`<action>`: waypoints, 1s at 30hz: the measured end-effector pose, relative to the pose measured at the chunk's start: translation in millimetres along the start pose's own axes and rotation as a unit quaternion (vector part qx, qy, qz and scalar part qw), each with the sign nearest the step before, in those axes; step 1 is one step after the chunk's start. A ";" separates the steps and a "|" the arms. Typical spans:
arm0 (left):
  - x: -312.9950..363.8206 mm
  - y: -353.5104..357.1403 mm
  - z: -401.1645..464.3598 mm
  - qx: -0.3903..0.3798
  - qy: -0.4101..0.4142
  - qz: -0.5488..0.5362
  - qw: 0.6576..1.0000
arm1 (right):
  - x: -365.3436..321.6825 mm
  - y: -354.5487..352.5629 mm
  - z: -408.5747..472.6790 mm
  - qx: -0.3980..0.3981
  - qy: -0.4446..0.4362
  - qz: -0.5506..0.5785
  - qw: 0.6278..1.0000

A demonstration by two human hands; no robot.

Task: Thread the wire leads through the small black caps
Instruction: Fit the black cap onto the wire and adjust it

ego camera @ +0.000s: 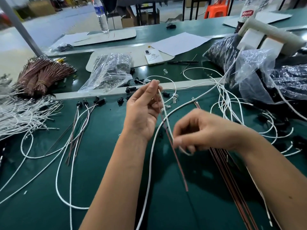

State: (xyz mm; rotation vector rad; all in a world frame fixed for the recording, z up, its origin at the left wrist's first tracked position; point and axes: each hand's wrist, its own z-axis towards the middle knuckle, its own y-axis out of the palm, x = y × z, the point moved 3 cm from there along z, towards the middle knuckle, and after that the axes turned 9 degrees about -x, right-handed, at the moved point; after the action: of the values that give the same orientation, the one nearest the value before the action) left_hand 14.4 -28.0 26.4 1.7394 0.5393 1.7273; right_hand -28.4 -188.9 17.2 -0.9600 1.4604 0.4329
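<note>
Holding: your left hand (146, 110) is raised above the green table (103, 163), palm toward you, fingertips pinched on the upper ends of a brown wire lead (172, 146) and a white wire lead (166, 110).
Right hand: your right hand (204, 130) sits lower and to the right, blurred, fingers curled and pinching the white wire lead where it crosses the brown one.
Brown lead: it hangs slanting from the left fingertips toward you, its lower end free above the table.
Black caps: small black caps (131, 89) lie scattered just beyond your left hand, along the pale strip (191, 85) across the table.
Finished pieces: capped wires (86, 103) lie to the left, caps at the far end.
Left stock: a brown wire bundle (41, 75) and loose white wires (21, 113).
Far items: a clear plastic bag (109, 72), a white phone (153, 57), a water bottle (101, 15).
Right side: bags of black parts (222, 52).
</note>
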 end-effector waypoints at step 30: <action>-5.6 14.2 -9.6 -0.142 0.038 0.148 0.978 | -0.2 -6.4 10.3 0.235 -0.090 0.067 0.965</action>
State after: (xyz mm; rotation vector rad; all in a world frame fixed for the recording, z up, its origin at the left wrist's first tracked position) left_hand 2.6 -40.7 31.3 1.6130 0.0565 1.9706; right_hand -17.0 -184.7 17.7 -0.4326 1.3809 0.2441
